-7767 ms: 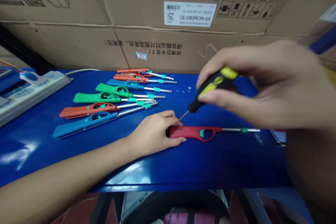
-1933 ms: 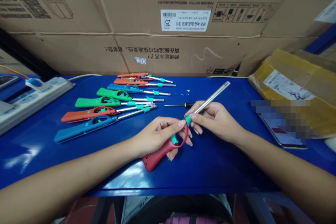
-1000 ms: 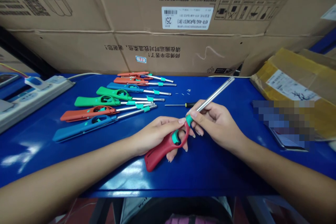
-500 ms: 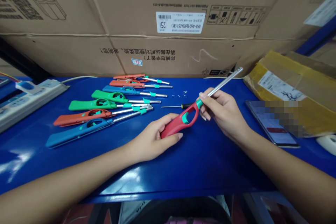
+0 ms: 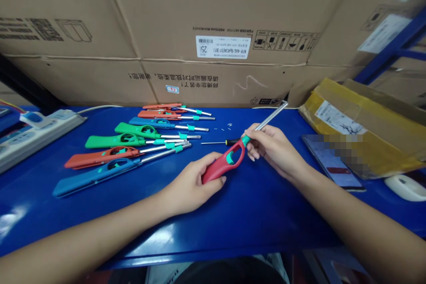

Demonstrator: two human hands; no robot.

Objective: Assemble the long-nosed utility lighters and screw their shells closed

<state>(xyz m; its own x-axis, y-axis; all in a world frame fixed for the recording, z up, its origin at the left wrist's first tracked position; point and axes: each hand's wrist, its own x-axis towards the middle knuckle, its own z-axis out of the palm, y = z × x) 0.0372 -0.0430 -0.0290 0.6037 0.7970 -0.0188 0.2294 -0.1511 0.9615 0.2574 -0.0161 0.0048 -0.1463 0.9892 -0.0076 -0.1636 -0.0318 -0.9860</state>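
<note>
Progress: the red lighter [image 5: 219, 169] looks whole from this side, with its trigger [image 5: 230, 157] seated in the loop and its tube [image 5: 271, 115] fixed at the front. The screwdriver [image 5: 231, 142] lies on the counter [image 5: 253, 217], out of both hands, so no tool appears to be in use. Seven lighters can be counted in the row at left (possibly more, since the rear ones overlap), in orange, blue and green, all with tubes pointing right. Whether they count as finished cannot be judged from here. Same for the red one: its underside and handle end are hidden, so any work left on it cannot be told.

Position: the red lighter is between the hands, in front of the person and apart from the row. The left hand [image 5: 191, 188] is wrapped around the handle end. The right hand [image 5: 276, 146] pinches it at the green collar [image 5: 245, 140], where tube meets body. Both hands are thus closed on the one lighter, apart from each other. It is tilted, tube tip up and away to the right; contact with the counter is unclear.
</note>
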